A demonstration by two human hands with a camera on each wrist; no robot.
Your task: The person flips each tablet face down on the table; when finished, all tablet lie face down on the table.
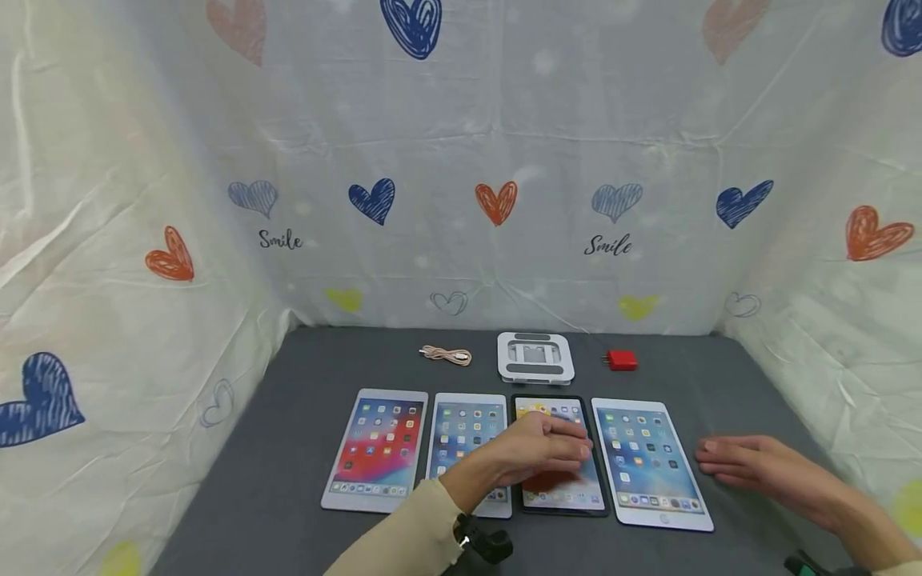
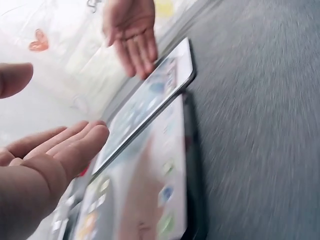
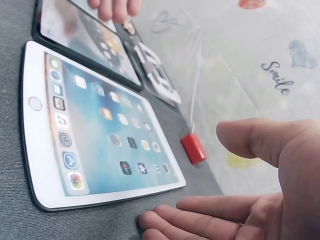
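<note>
My left hand (image 1: 536, 452) hovers over a black-framed tablet (image 1: 565, 500) with its screen lit, fingers fairly straight and holding nothing. The hand's reflection shows in the glass in the left wrist view. To the right lies a white tablet (image 1: 648, 456) with a round home button, its screen full of icons. My right hand (image 1: 774, 476) is just beyond that tablet's right edge, fingers extended and thumb apart in the right wrist view. Left of the black-framed tablet lie another white tablet (image 1: 461, 424), partly covered by my left forearm, and a white tablet with a red-and-blue screen (image 1: 382, 448).
Behind the row of tablets on the grey table (image 1: 288, 448) lie a coiled cable (image 1: 446, 354), a folded white-and-grey stand (image 1: 535, 358) and a red charger plug (image 1: 622, 360). A pale curtain (image 1: 446, 104) printed with hearts encloses the back and sides.
</note>
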